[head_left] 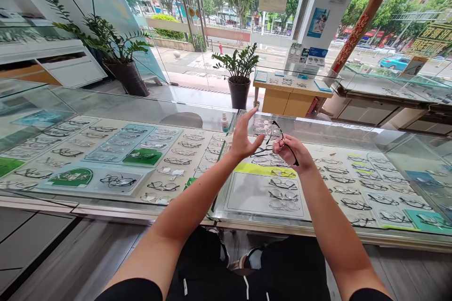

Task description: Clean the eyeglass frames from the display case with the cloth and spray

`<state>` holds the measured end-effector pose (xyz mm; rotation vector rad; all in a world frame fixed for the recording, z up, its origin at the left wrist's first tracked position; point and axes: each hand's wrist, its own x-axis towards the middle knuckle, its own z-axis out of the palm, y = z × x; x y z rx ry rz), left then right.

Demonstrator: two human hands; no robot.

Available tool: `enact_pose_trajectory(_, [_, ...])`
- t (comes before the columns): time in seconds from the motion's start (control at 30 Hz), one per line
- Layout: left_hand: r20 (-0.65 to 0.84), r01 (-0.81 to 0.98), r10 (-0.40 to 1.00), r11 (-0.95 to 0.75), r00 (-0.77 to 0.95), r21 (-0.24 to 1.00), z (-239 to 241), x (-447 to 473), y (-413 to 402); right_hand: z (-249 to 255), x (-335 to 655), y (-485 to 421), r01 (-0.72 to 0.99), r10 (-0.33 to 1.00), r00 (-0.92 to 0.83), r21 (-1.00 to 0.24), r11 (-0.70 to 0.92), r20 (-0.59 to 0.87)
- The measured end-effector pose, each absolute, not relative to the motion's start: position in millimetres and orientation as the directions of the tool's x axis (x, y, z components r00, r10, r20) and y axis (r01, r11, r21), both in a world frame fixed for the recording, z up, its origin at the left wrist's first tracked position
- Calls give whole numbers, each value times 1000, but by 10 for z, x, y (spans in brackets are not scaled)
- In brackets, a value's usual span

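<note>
My right hand is closed around a pair of black-framed glasses, held above a glass display counter. A thin black temple arm runs down past my fingers. My left hand is raised just left of the glasses with fingers stretched out and apart, holding nothing. Both forearms reach forward over the counter's near edge.
Under the glass lie several rows of spectacle frames on trays. A small bottle stands on the counter. Two potted plants stand on the floor beyond, next to a wooden desk. Another glass case runs along the right.
</note>
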<state>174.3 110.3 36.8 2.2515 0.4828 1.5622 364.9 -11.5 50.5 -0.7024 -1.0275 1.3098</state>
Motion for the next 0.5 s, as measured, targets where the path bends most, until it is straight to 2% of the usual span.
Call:
enact_pose_trajectory(0.17, [889,-85,291,-937,354,340,433,1805,916,505,3658,-138,-396,975,-103,-907,140,196])
enact_pose_trajectory(0.5, [878,-48,333,-928,345,371,472,1775,872,517,3640,-150,-389,974,-135,-913,119,184])
